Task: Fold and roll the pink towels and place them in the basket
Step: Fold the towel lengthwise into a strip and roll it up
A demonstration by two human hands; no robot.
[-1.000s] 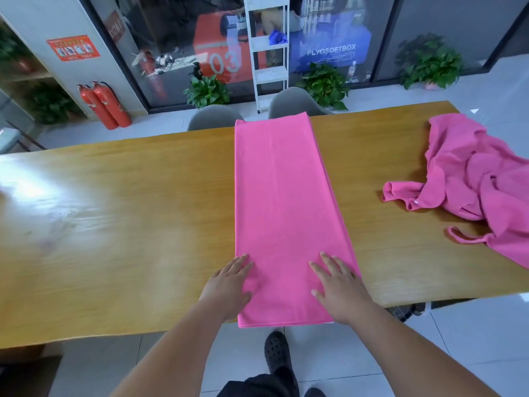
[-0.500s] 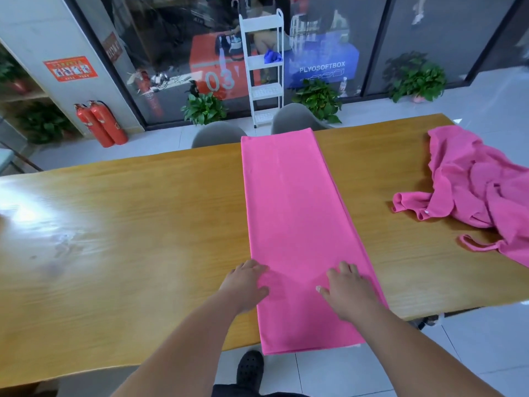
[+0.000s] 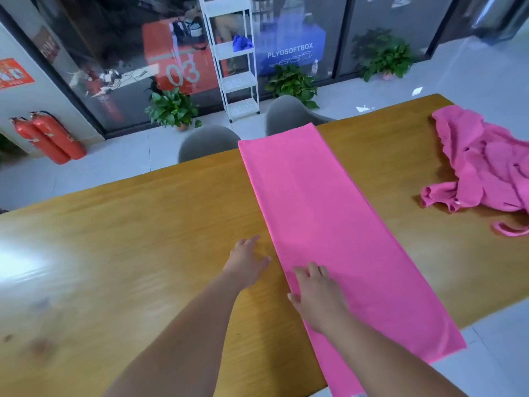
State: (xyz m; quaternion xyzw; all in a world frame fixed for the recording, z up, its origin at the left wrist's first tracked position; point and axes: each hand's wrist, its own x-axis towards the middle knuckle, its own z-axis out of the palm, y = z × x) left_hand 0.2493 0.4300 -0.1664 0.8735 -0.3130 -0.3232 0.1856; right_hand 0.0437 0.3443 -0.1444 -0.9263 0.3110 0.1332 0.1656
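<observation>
Both hands have shifted left: the left hand (image 3: 246,260) now lies flat on the bare surface (image 3: 143,253) just beside the folded pink towel (image 3: 329,224), the right hand (image 3: 316,293) flat on its near left edge, fingers straight, likely smoothing the strip for rolling. A crumpled towel (image 3: 486,167) waits well apart, right.

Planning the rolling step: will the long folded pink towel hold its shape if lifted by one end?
Probably floppy: the near end of the folded towel hangs past the table edge, and the crumpled towel lies in soft folds. Likely thin, since it lies flat. It may slide on the glossy wood unless the right hand presses it.
</observation>
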